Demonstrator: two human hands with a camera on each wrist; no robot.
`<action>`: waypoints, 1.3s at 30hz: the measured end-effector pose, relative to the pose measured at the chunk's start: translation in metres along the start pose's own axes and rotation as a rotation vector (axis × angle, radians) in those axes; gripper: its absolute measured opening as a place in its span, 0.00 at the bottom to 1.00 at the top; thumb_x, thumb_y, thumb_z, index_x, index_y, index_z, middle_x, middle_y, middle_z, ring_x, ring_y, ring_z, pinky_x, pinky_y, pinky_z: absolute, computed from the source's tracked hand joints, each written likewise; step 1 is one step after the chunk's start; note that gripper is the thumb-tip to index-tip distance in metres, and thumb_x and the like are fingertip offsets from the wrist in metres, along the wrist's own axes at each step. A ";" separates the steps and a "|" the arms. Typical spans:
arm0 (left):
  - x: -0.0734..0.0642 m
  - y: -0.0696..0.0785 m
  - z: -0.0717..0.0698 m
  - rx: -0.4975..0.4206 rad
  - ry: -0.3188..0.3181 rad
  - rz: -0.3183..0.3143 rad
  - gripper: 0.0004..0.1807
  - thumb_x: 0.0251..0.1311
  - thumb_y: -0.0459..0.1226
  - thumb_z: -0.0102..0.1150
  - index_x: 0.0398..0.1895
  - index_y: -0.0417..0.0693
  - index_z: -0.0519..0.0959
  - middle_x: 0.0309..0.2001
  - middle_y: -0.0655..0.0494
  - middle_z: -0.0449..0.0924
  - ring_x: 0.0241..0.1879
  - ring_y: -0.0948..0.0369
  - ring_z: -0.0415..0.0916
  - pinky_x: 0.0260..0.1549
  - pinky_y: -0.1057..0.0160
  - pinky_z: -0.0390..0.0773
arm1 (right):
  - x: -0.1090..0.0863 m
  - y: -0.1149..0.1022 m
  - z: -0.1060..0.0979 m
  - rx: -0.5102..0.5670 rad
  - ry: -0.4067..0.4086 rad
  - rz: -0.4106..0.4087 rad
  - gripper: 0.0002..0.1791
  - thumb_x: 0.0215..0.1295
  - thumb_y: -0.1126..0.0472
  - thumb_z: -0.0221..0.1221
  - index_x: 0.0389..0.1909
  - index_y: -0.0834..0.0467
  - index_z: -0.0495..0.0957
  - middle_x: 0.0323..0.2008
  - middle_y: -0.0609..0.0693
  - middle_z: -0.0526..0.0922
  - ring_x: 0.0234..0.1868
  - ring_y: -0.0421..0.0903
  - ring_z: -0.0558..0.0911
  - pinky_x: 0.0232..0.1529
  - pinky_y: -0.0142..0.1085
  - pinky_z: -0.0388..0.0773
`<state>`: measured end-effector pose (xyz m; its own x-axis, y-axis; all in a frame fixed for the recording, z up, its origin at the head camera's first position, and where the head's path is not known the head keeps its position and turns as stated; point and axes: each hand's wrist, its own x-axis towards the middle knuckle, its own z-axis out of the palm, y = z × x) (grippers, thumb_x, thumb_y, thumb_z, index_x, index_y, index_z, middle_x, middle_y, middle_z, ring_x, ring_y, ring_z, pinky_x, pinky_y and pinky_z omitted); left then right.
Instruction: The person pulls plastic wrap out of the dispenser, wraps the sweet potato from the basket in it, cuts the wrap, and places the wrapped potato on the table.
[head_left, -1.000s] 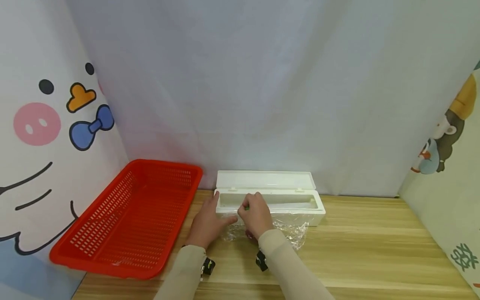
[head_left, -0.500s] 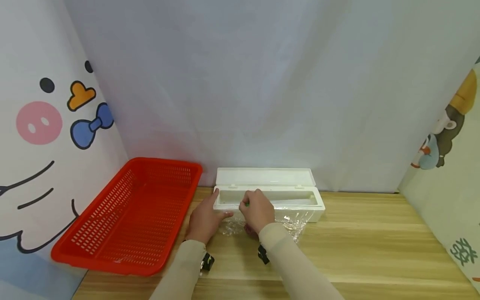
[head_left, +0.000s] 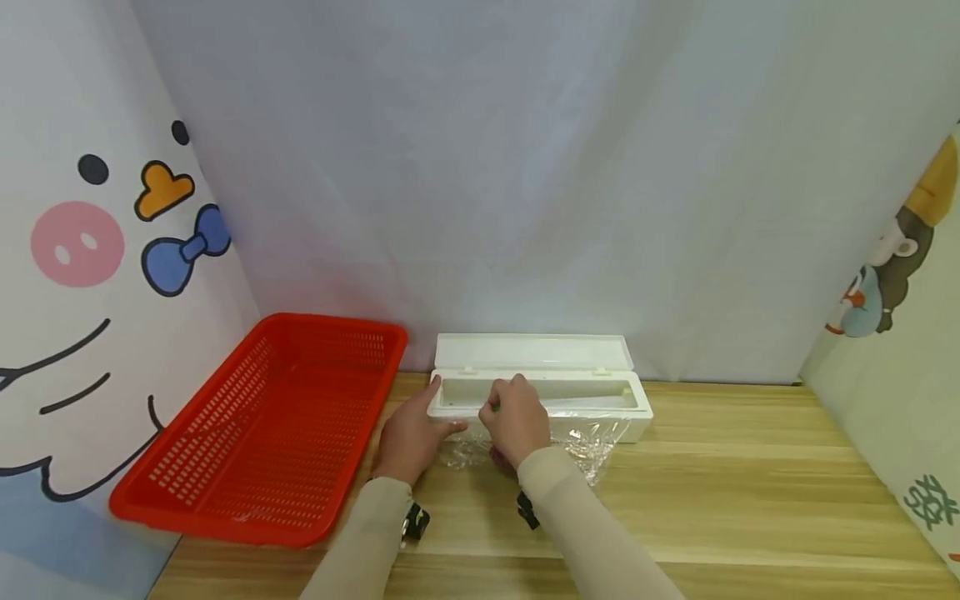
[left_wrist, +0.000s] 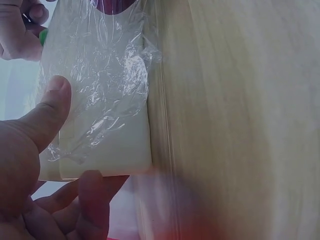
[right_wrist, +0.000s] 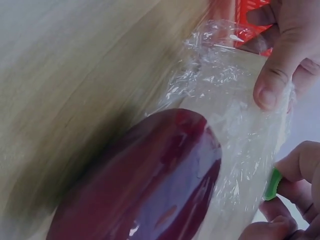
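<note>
A long white box (head_left: 585,385) holding a roll of cling film stands lengthwise with its lid (head_left: 534,352) raised at the back. My left hand (head_left: 408,437) grips the box's left end, thumb on the front and fingers around the end. My right hand (head_left: 517,421) pinches a small green slider (right_wrist: 273,184) at the box's front top edge, left of centre. Crumpled clear cling film (left_wrist: 107,70) hangs over the front. A glossy dark red thing with a rounded end (right_wrist: 145,175) lies before the box, mostly hidden under my right wrist in the head view.
A red perforated plastic basket (head_left: 367,433) stands left of the box on the wooden table (head_left: 735,483). Behind the box hangs a pale curtain (head_left: 540,183). Printed panels close off both sides.
The head view has shifted slightly. My left thumb has drawn in against the box's front, and my right hand has moved very slightly right along its edge with the green slider.
</note>
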<state>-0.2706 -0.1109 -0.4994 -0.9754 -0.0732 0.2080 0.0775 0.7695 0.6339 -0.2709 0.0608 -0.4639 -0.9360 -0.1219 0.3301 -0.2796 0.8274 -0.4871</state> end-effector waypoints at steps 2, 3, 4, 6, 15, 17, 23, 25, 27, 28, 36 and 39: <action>0.000 0.001 0.000 -0.002 0.003 0.002 0.49 0.41 0.56 0.72 0.70 0.62 0.62 0.64 0.53 0.70 0.56 0.51 0.73 0.49 0.51 0.74 | 0.000 0.001 -0.001 0.008 0.002 -0.006 0.08 0.54 0.63 0.60 0.19 0.52 0.73 0.26 0.47 0.67 0.26 0.43 0.67 0.22 0.33 0.66; 0.001 0.001 0.000 -0.004 0.005 0.003 0.49 0.41 0.56 0.72 0.70 0.62 0.62 0.64 0.53 0.70 0.55 0.51 0.73 0.48 0.51 0.74 | 0.001 0.002 -0.002 0.016 0.000 -0.010 0.08 0.54 0.63 0.60 0.19 0.52 0.73 0.26 0.47 0.68 0.26 0.43 0.67 0.22 0.33 0.67; 0.000 0.001 0.000 -0.003 0.007 0.002 0.49 0.40 0.57 0.72 0.70 0.62 0.62 0.63 0.52 0.70 0.55 0.50 0.73 0.48 0.51 0.74 | 0.001 0.003 -0.002 0.020 -0.004 -0.013 0.08 0.54 0.63 0.60 0.19 0.52 0.72 0.26 0.47 0.68 0.26 0.43 0.67 0.22 0.33 0.67; 0.000 0.001 0.000 -0.006 0.008 0.001 0.49 0.40 0.56 0.72 0.70 0.62 0.63 0.63 0.51 0.71 0.55 0.49 0.73 0.49 0.50 0.73 | 0.001 0.006 -0.004 0.033 -0.006 0.001 0.09 0.54 0.64 0.60 0.19 0.52 0.71 0.26 0.47 0.68 0.26 0.43 0.67 0.23 0.33 0.67; 0.003 0.000 -0.002 -0.025 0.013 -0.013 0.49 0.39 0.55 0.74 0.69 0.62 0.64 0.63 0.51 0.71 0.57 0.49 0.72 0.52 0.49 0.72 | 0.001 0.025 -0.019 0.105 -0.051 0.034 0.09 0.57 0.65 0.58 0.20 0.53 0.71 0.27 0.48 0.68 0.27 0.44 0.66 0.29 0.36 0.67; 0.004 -0.001 -0.001 -0.046 0.000 -0.002 0.49 0.39 0.56 0.73 0.69 0.62 0.63 0.63 0.52 0.70 0.58 0.49 0.71 0.54 0.49 0.70 | -0.001 0.027 -0.022 0.103 -0.046 0.031 0.09 0.59 0.64 0.58 0.22 0.52 0.73 0.27 0.47 0.69 0.28 0.44 0.68 0.31 0.36 0.69; 0.004 -0.008 -0.001 -0.165 -0.061 0.021 0.52 0.39 0.60 0.71 0.71 0.62 0.61 0.67 0.55 0.65 0.63 0.54 0.66 0.60 0.51 0.66 | -0.006 0.031 -0.022 0.095 -0.029 0.018 0.07 0.63 0.60 0.61 0.25 0.52 0.78 0.27 0.45 0.71 0.28 0.42 0.69 0.33 0.36 0.70; 0.003 -0.011 -0.004 -0.197 -0.096 0.034 0.53 0.40 0.61 0.70 0.72 0.61 0.58 0.68 0.56 0.62 0.64 0.56 0.63 0.61 0.50 0.65 | -0.005 0.031 -0.019 0.086 -0.024 0.005 0.08 0.63 0.59 0.61 0.24 0.52 0.77 0.27 0.46 0.71 0.28 0.42 0.69 0.32 0.36 0.70; 0.002 -0.012 -0.007 -0.209 -0.137 0.045 0.54 0.41 0.62 0.69 0.73 0.61 0.55 0.70 0.56 0.59 0.66 0.55 0.60 0.62 0.49 0.63 | -0.005 0.030 -0.017 0.081 -0.018 0.002 0.08 0.62 0.59 0.61 0.24 0.53 0.77 0.27 0.46 0.70 0.27 0.42 0.68 0.32 0.36 0.70; 0.001 -0.013 -0.008 -0.212 -0.156 0.043 0.55 0.41 0.62 0.68 0.73 0.61 0.54 0.71 0.57 0.57 0.67 0.55 0.59 0.63 0.49 0.61 | -0.005 0.030 -0.016 0.079 -0.015 0.004 0.08 0.63 0.59 0.61 0.24 0.52 0.77 0.27 0.46 0.70 0.27 0.42 0.68 0.32 0.36 0.70; -0.005 0.008 -0.008 -0.183 -0.069 -0.049 0.57 0.43 0.70 0.59 0.74 0.55 0.53 0.66 0.51 0.65 0.61 0.53 0.65 0.59 0.47 0.66 | -0.006 0.030 -0.017 0.088 -0.002 0.008 0.08 0.62 0.60 0.62 0.24 0.52 0.77 0.27 0.46 0.70 0.27 0.42 0.68 0.31 0.35 0.70; -0.004 0.016 -0.005 -0.124 -0.022 -0.075 0.60 0.39 0.72 0.60 0.73 0.49 0.54 0.66 0.47 0.64 0.64 0.51 0.63 0.60 0.47 0.64 | -0.006 0.031 -0.017 0.099 0.008 0.010 0.08 0.62 0.60 0.62 0.23 0.53 0.77 0.27 0.47 0.70 0.28 0.42 0.68 0.30 0.36 0.70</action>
<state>-0.2646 -0.1009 -0.4863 -0.9836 -0.1123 0.1414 0.0281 0.6781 0.7344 -0.2702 0.0959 -0.4674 -0.9373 -0.1093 0.3308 -0.2902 0.7704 -0.5677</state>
